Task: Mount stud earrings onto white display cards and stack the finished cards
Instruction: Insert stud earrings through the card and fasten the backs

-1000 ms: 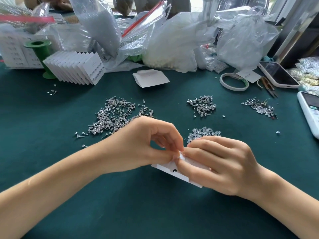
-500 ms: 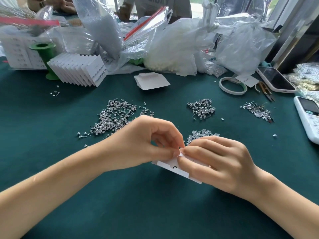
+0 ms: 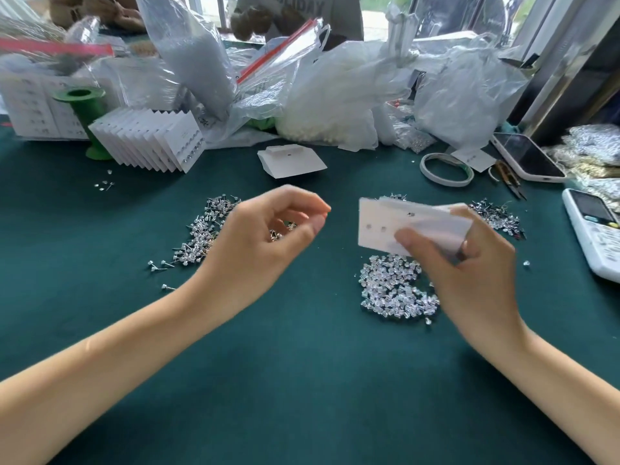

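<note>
My right hand holds a white display card lifted off the green table, thumb across its face; the card is motion-blurred and shows small holes. My left hand hovers apart from the card with fingers loosely curled and nothing visible in them, above a big pile of stud earrings. A heap of clear earring backs lies under the card. Another stud pile sits to the right. Finished cards lean in a fanned stack at the back left. Blank cards lie at the back centre.
Plastic bags fill the back of the table. A green spool stands behind the stack. At the right are a tape roll, snips, a phone and a white keypad device. People sit across the table.
Both hands were together pinching at the card low on the table. Now they have separated: the right hand has lifted the card up and right, the left hand has let go and moved left.
</note>
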Demonstrator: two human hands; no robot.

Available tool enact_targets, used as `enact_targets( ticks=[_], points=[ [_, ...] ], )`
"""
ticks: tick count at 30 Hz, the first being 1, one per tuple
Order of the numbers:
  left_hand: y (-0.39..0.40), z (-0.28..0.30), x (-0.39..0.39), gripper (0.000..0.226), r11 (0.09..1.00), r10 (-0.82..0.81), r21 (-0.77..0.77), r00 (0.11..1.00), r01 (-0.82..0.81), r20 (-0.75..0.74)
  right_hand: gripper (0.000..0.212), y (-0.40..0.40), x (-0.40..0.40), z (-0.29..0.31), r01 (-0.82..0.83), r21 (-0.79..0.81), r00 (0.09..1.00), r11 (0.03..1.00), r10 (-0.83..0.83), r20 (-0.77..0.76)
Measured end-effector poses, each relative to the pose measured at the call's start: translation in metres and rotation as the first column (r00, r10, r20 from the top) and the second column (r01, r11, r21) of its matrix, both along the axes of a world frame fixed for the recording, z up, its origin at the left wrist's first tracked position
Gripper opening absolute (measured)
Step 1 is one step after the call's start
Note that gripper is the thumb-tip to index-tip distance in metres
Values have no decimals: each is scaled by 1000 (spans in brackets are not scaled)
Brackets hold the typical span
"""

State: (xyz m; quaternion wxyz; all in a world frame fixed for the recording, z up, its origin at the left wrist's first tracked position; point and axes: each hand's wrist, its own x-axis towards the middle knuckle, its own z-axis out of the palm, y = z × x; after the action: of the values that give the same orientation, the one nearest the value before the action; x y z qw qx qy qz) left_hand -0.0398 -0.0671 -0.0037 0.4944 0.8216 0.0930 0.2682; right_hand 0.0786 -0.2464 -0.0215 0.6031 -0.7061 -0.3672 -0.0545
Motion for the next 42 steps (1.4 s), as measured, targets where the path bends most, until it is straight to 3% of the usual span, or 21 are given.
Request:
enact_targets(
  ticks=[2, 5, 7, 11, 19, 24, 32, 34, 36, 38, 39, 42],
  points=[
    [-5, -7, 1, 12, 999, -30, -47, 997, 26, -73, 17, 1, 5, 4, 44, 26, 984, 999, -39, -173],
    [-9, -11, 3, 29, 964, -134, -247, 980, 95, -146, 20, 3, 5, 10, -94, 113, 880, 989, 136, -456],
    [-9, -10, 4, 36, 926, -198, -357, 964, 125, -176, 28, 4, 1, 9, -181, 107, 807, 978, 210, -551],
    [-10, -9, 2, 25, 811, -313, -556, 938, 184, -147, 38, 4, -2, 9, -274, 57, 758, 960, 252, -601],
    [-9, -11, 2, 22, 714, -354, -679, 925, 170, -140, 39, 3, -3, 15, -369, 67, 632, 927, 303, -713],
    [-8, -11, 2, 25, 704, -352, -690, 926, 167, -134, 35, -1, 0, 20, -412, 39, 587, 910, 299, -752],
    [-8, -11, 2, 26, 715, -326, -677, 940, 172, -106, 36, -2, 3, 18, -367, 52, 610, 929, 282, -740],
    [-9, -12, 3, 17, 789, -262, -597, 958, 143, -117, 36, -3, 6, 20, -306, 93, 651, 948, 279, -706],
    [-10, -17, 3, 11, 974, -149, -192, 980, 122, -133, 36, -5, 10, 21, -246, 135, 678, 960, 270, -683],
    [-12, -23, 5, 15, 957, -111, 254, 986, 141, -128, 37, -6, 11, 22, -211, 160, 690, 964, 263, -674],
    [-13, -25, 6, 16, 921, -121, 355, 984, 160, -130, 37, -6, 11, 22, -204, 167, 694, 965, 262, -671],
    [-17, -28, 10, 11, 875, -168, 431, 973, 220, -157, 34, -4, 9, 20, -203, 166, 705, 965, 262, -659]
  ],
)
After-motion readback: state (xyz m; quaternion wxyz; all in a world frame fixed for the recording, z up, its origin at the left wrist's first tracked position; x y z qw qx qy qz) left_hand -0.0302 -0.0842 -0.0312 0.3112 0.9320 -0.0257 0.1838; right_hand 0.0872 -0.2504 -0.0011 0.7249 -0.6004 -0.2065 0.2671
